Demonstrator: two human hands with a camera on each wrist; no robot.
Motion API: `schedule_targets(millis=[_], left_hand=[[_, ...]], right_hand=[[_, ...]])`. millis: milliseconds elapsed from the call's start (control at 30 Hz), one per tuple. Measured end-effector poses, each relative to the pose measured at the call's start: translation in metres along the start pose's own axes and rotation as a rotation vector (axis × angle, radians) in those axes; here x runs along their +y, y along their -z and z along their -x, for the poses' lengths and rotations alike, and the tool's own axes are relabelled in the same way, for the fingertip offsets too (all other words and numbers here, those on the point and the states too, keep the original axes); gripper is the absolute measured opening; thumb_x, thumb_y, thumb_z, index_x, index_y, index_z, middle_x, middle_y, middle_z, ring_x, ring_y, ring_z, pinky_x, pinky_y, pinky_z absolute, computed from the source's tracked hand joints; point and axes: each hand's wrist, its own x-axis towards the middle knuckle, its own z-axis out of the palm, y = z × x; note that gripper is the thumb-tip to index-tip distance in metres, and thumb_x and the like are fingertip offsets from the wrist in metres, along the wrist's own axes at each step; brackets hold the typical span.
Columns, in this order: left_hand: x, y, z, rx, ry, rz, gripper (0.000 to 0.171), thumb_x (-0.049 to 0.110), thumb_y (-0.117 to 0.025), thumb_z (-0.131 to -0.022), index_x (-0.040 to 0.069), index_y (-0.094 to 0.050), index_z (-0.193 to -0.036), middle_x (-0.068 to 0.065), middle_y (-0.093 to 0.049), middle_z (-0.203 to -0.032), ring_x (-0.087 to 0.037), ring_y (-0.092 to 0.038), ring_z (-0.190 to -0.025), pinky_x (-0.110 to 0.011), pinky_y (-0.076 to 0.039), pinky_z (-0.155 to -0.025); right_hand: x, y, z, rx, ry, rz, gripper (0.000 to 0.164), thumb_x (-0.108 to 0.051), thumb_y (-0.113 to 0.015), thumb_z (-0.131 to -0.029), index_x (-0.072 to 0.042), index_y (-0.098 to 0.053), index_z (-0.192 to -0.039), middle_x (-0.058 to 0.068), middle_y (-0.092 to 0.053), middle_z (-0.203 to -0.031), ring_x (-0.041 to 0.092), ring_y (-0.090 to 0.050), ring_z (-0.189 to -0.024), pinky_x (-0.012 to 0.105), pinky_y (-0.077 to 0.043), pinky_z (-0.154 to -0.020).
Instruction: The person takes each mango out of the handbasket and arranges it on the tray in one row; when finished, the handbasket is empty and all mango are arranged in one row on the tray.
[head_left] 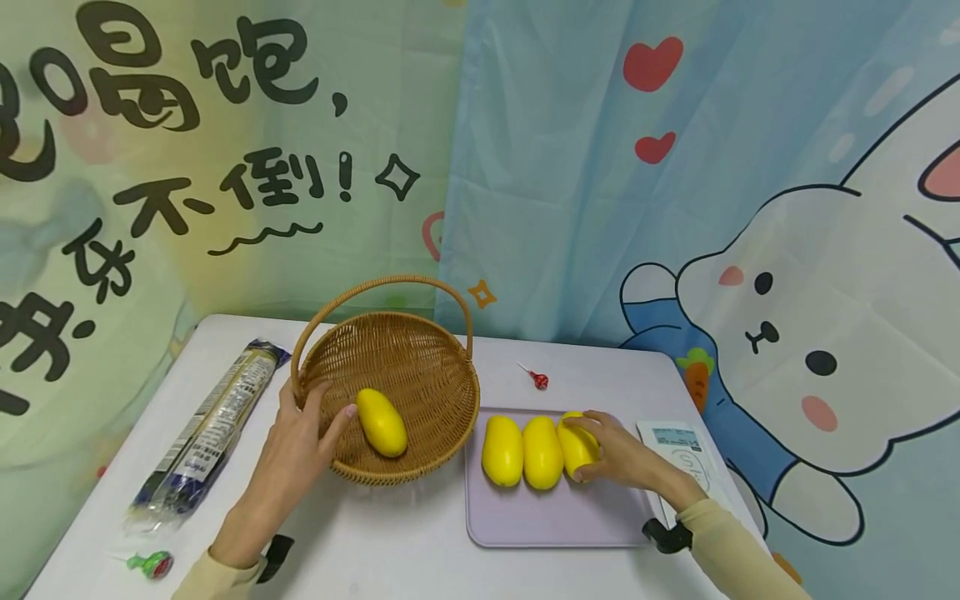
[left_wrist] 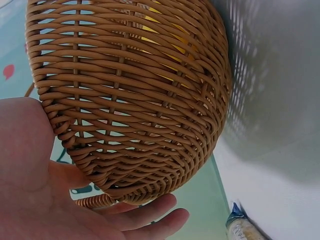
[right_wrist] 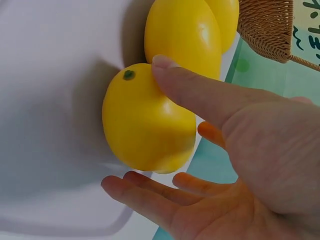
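A brown wicker basket (head_left: 442, 392) with an arched handle stands left of centre, its opening tilted toward me. My left hand (head_left: 296, 446) holds its left rim near the handle's foot, thumb over the inside. One smooth yellow mango-like fruit (head_left: 382, 423) lies in it. Three similar fruits sit side by side on a lilac tray (head_left: 555, 521): a left one (head_left: 502, 451), a middle one (head_left: 542, 452) and a right one (right_wrist: 145, 120) with a green stem spot. My right hand (head_left: 618, 450) spreads around the right fruit, thumb against it and the lower fingers apart from it.
A long clear packet (head_left: 210, 433) lies at the left of the white table. A green-and-red lollipop (head_left: 153, 564) lies at the front left, and a red lollipop (head_left: 538, 380) behind the tray. Right of the tray is a white device with a display (head_left: 678, 440). A printed curtain (head_left: 540, 167) hangs behind.
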Motion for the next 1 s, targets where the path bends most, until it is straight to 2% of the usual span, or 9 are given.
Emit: schedule_targets(millis=[200, 400, 600, 800, 1000], left_hand=[[0.0, 0.0, 0.0, 0.01, -0.008, -0.001, 0.065, 0.046, -0.053, -0.104, -0.001, -0.044, -0.149, -0.038, -0.019, -0.155, -0.059, -0.056, -0.114, -0.068, -0.049, -0.088], [-0.001, 0.0, 0.001, 0.007, -0.015, -0.002, 0.067, 0.046, -0.053, -0.105, -0.002, -0.043, -0.149, -0.04, -0.019, -0.154, -0.059, -0.059, -0.108, -0.065, -0.053, -0.082], [0.0, 0.0, 0.001, -0.002, -0.006, 0.005, 0.067, 0.048, -0.05, -0.105, -0.001, -0.043, -0.15, -0.04, -0.019, -0.155, -0.061, -0.057, -0.112, -0.066, -0.052, -0.084], [0.0, -0.001, 0.0, 0.008, -0.01, 0.004, 0.067, 0.047, -0.052, -0.105, -0.002, -0.042, -0.15, -0.039, -0.018, -0.155, -0.059, -0.058, -0.112, -0.065, -0.053, -0.085], [0.0, -0.002, 0.0, 0.009, -0.011, 0.001, 0.068, 0.047, -0.052, -0.105, -0.002, -0.042, -0.15, -0.039, -0.018, -0.155, -0.059, -0.059, -0.109, -0.064, -0.053, -0.084]], right_hand=[[-0.002, 0.008, 0.001, -0.011, -0.027, -0.005, 0.075, -0.033, -0.085, -0.084, -0.013, -0.051, -0.148, 0.03, -0.032, -0.157, 0.051, -0.041, -0.137, 0.071, -0.038, -0.106], [-0.005, 0.022, -0.001, 0.003, 0.008, 0.035, 0.075, -0.029, -0.084, -0.084, -0.011, -0.05, -0.148, 0.032, -0.032, -0.156, 0.053, -0.042, -0.136, 0.071, -0.039, -0.105], [-0.011, 0.04, -0.007, 0.012, 0.022, 0.067, 0.073, -0.028, -0.082, -0.087, -0.012, -0.048, -0.15, 0.032, -0.03, -0.157, 0.052, -0.042, -0.136, 0.07, -0.042, -0.104], [-0.024, 0.057, -0.013, 0.016, 0.067, 0.085, 0.069, -0.028, -0.078, -0.091, -0.011, -0.047, -0.15, 0.032, -0.031, -0.157, 0.052, -0.04, -0.138, 0.068, -0.042, -0.105], [-0.045, 0.068, -0.025, 0.02, 0.134, 0.121, 0.069, -0.029, -0.077, -0.091, -0.009, -0.047, -0.15, 0.031, -0.034, -0.156, 0.05, -0.042, -0.138, 0.066, -0.041, -0.107]])
